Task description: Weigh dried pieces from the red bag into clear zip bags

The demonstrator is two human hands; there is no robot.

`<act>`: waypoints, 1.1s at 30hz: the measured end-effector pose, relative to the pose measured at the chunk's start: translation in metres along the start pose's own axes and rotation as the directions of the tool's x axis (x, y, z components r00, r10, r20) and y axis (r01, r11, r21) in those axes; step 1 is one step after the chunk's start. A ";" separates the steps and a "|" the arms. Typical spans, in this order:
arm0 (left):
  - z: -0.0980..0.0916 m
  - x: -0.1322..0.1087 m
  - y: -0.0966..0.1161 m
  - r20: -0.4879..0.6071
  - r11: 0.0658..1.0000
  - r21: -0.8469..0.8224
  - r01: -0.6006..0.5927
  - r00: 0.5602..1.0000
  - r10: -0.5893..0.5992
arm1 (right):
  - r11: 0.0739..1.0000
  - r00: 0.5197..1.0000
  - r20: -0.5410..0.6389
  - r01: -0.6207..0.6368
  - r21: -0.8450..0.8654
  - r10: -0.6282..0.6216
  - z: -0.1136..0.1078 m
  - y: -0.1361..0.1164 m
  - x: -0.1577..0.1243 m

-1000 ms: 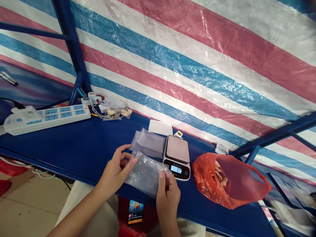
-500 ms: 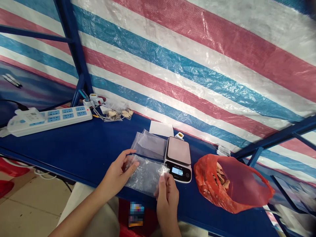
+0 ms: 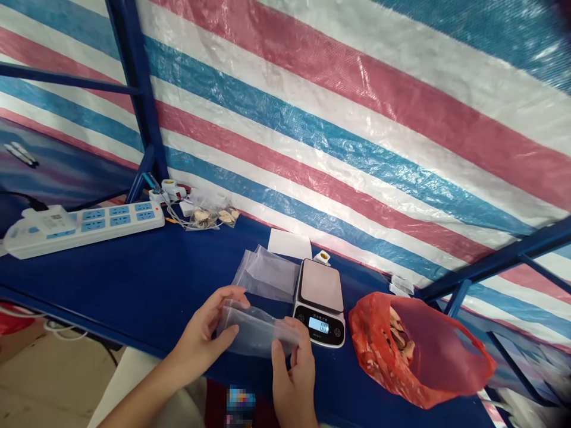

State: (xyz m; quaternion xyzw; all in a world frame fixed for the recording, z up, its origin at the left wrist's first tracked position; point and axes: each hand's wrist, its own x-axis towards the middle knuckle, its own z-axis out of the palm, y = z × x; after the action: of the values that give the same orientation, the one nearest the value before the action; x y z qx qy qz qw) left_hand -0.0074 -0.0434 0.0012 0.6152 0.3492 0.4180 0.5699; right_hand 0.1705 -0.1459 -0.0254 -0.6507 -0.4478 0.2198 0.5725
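A clear plastic bag (image 3: 256, 334) is stretched between my two hands over the table's front edge. My left hand (image 3: 209, 333) grips its left end, thumb in front and fingers behind. The right end is pinched in my right hand (image 3: 294, 365). Behind the bag, more clear bags (image 3: 272, 272) lie flat on the blue table. Just right of them stands a kitchen scale (image 3: 321, 287) with a bare plate, its lit display reading about 0.0. An open red plastic bag (image 3: 379, 356) holding brown and tan pieces sits right of the scale.
A white power strip (image 3: 84, 229) lies on the left of the table (image 3: 147, 285). Small bags with pale slices (image 3: 207, 217) and cables are at the back. White paper (image 3: 289, 243) lies behind the scale. Blue frame bars and a striped sheet (image 3: 312, 142) rise behind.
The bag in my hands has folded narrower and moved slightly left with them. The scale display has gone from about 0.4 to about 0.0. The camera view has shifted a little.
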 end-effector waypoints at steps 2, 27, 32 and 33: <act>0.004 -0.002 0.001 0.013 1.000 0.016 0.020 1.000 -0.020 | 0.999 1.000 0.024 0.007 0.032 -0.007 0.000 0.004 -0.002; 0.002 -0.008 -0.008 -0.081 0.976 0.218 0.006 0.997 0.012 | 0.979 0.985 -0.140 -0.075 0.191 0.102 -0.007 0.007 0.004; -0.001 -0.011 -0.010 -0.005 0.971 0.236 0.024 1.000 -0.024 | 0.987 0.993 -0.087 -0.068 0.144 0.081 -0.003 0.010 0.003; -0.001 -0.011 -0.010 0.012 0.969 0.248 0.020 1.000 -0.023 | 0.989 0.995 -0.067 -0.066 0.129 0.076 -0.003 0.011 0.002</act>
State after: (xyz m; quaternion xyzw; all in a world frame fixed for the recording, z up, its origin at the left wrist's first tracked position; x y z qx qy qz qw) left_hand -0.0120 -0.0525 -0.0100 0.6809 0.4009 0.3602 0.4958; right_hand 0.1778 -0.1452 -0.0340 -0.6361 -0.3885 0.2445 0.6203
